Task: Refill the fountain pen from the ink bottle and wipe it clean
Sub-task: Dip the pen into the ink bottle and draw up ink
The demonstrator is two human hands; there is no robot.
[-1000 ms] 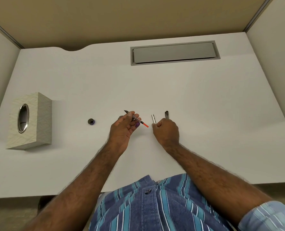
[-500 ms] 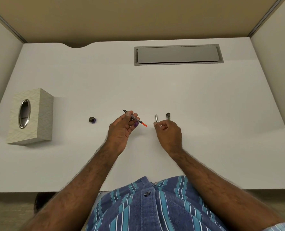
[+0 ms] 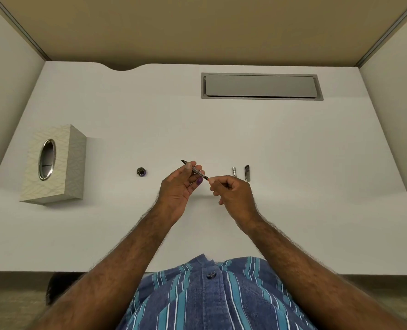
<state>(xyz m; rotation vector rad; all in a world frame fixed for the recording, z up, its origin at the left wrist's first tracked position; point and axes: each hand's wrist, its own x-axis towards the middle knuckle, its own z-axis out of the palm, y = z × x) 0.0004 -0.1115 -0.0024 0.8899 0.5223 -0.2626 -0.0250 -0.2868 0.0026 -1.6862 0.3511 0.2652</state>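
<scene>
Since earlier: right hand (image 3: 233, 194) has left the desk near the small silver part and come across to the back end of the pen, whose orange tip it now covers.
Pen: the fountain pen (image 3: 195, 170), stripped to its slim inner section, is held above the desk between the two hands, slanting from its dark nib at upper left down to the right.
Left hand: the left hand (image 3: 178, 186) is palm up, thumb and fingers (image 3: 187, 166) clamped on the pen's middle; a purple stain shows on one fingertip.
Right hand: thumb and forefinger are pinched together on the pen's rear end, the other fingers curled in.
Ink bottle: the ink bottle (image 3: 141, 171) stands open on the desk, left of the left hand and apart from it.
Loose parts: a silver barrel piece (image 3: 234, 171) and a dark cap (image 3: 247, 173) lie side by side on the desk, just beyond the right hand.
Tissue box: the tissue box (image 3: 55, 164) stands far left.
Desk: white desk (image 3: 293, 151) with a grey cable hatch (image 3: 261, 86) at the back.
</scene>
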